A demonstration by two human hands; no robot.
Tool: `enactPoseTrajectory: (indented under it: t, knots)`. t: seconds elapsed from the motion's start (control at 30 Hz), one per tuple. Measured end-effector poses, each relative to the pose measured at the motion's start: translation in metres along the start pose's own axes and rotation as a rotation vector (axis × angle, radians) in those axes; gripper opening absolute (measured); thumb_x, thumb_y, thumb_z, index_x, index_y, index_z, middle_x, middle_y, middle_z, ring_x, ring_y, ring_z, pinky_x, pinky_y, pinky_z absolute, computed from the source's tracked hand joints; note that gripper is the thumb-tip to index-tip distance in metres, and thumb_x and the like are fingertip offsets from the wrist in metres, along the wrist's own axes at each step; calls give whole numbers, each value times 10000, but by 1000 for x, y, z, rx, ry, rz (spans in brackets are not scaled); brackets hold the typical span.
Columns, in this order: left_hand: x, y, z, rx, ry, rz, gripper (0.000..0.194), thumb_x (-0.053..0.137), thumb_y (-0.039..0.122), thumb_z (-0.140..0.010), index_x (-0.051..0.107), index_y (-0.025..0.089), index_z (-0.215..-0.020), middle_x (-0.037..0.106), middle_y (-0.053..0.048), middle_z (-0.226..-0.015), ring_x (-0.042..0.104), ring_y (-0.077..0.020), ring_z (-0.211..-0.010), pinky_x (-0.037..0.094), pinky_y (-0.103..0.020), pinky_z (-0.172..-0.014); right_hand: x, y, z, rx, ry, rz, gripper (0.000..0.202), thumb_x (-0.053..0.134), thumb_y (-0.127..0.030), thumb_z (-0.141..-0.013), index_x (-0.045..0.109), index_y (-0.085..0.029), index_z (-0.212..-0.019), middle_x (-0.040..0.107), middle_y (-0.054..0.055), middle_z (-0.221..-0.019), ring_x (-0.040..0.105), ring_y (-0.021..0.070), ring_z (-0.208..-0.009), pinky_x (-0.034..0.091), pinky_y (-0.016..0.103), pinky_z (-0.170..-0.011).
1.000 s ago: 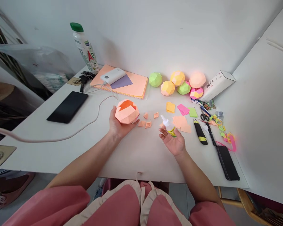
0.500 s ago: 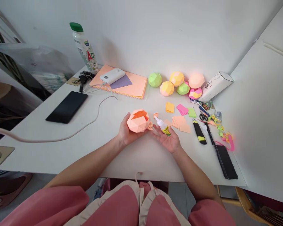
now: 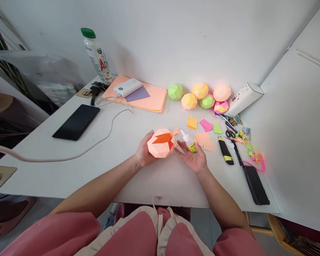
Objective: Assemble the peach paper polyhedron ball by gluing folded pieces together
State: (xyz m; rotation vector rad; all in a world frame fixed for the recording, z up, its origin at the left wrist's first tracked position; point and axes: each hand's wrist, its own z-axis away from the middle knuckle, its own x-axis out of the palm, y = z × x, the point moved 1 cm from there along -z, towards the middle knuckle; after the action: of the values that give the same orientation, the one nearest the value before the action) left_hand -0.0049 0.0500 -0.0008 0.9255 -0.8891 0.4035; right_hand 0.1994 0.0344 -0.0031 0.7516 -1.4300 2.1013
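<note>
A faceted peach paper ball (image 3: 160, 150) rests in my left hand (image 3: 143, 152), whose fingers curl around its left side and underneath. A jagged gap in its top shows the orange inside. Just to the right, my right hand (image 3: 196, 160) holds a small white glue bottle (image 3: 191, 145) with a yellow label, its nozzle pointing up and left. The fingers of that hand are partly spread, apart from the ball. Between the two lies a small folded peach paper piece (image 3: 176, 131) on the table.
Finished paper balls (image 3: 189, 101) line the wall, beside a white box (image 3: 245, 99). Paper slips (image 3: 206, 125), a utility knife (image 3: 225, 151), scissors (image 3: 230, 133) and a black case (image 3: 256, 185) lie right. A phone (image 3: 76, 122), cable, power bank (image 3: 128, 87) and bottle (image 3: 98, 58) are left.
The ball has moved right and slightly toward me, turned so its gap shows more. My right hand has shifted a little right with the glue bottle, away from the ball.
</note>
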Motion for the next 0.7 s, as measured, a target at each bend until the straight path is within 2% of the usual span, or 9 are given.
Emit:
enactPoseTrajectory:
  t: [0.1,0.17,0.33,0.47,0.6,0.7]
  knots:
    - [1,0,3,28,-72,-169,639,544,686,-790,673,143,-1100,707,-153,-1102,653,-352,-1045,501,-440,-872,2,-4,3,-23,20,12,268,723,-478,-775,707,-260,-930,762,22,-932,654,262,-1147,504,512,-1032]
    - [1,-1,5,84,-122,-284,647,578,705,-760,688,131,-1039,718,-154,-1032,669,-334,-956,508,-416,-813,4,-5,4,-22,18,23,268,724,-479,-770,718,-252,-914,764,23,-916,674,253,-1105,523,474,-1013]
    - [-5,-6,9,280,-179,-494,567,657,641,-758,653,184,-1094,692,-116,-1062,657,-272,-910,512,-361,-766,3,-2,4,-5,53,59,288,689,-480,-790,750,-212,-877,779,56,-917,699,242,-1039,535,393,-995]
    - [-6,-13,14,263,-270,-541,580,677,623,-743,617,215,-1151,670,-110,-1099,657,-262,-893,516,-345,-742,3,0,3,16,79,80,283,705,-492,-768,751,-225,-849,784,50,-914,692,254,-1056,530,414,-985]
    - [1,-14,20,241,-320,-657,604,722,577,-699,594,223,-1171,664,-118,-1110,651,-293,-932,524,-373,-761,4,0,3,49,58,122,298,693,-503,-774,752,-220,-846,779,48,-935,695,226,-1026,506,377,-1003]
    - [5,-14,22,290,-361,-746,560,716,521,-716,594,232,-1180,645,-124,-1163,635,-317,-1010,521,-398,-815,3,-1,4,54,68,138,304,676,-500,-789,751,-209,-833,775,49,-930,700,202,-968,539,331,-905]
